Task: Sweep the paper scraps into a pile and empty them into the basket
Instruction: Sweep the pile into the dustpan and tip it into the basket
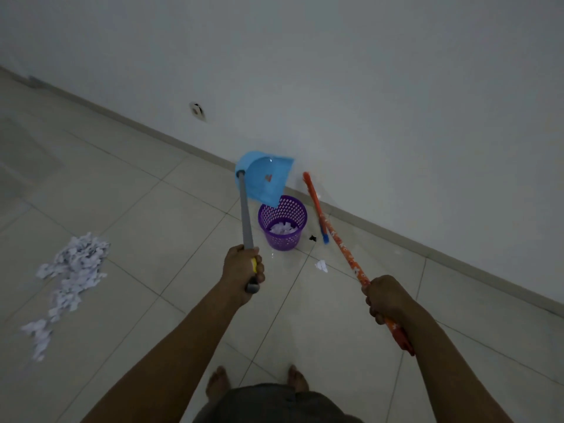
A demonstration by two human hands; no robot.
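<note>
My left hand (242, 267) grips the grey handle of a blue dustpan (264, 178), which is raised and tilted above the purple perforated basket (283, 222). White paper scraps lie in the bottom of the basket. My right hand (386, 299) grips an orange patterned broom handle (345, 248) that reaches toward the wall to the right of the basket. A long pile of paper scraps (68, 276) lies on the tiled floor to the left. One loose scrap (321, 265) lies on the floor near the basket.
The white wall and its skirting (427, 251) run diagonally right behind the basket. A small black bit (312, 238) lies on the floor beside the basket. A round fitting (197, 110) sits low on the wall. My bare feet (218, 380) stand on the tiles.
</note>
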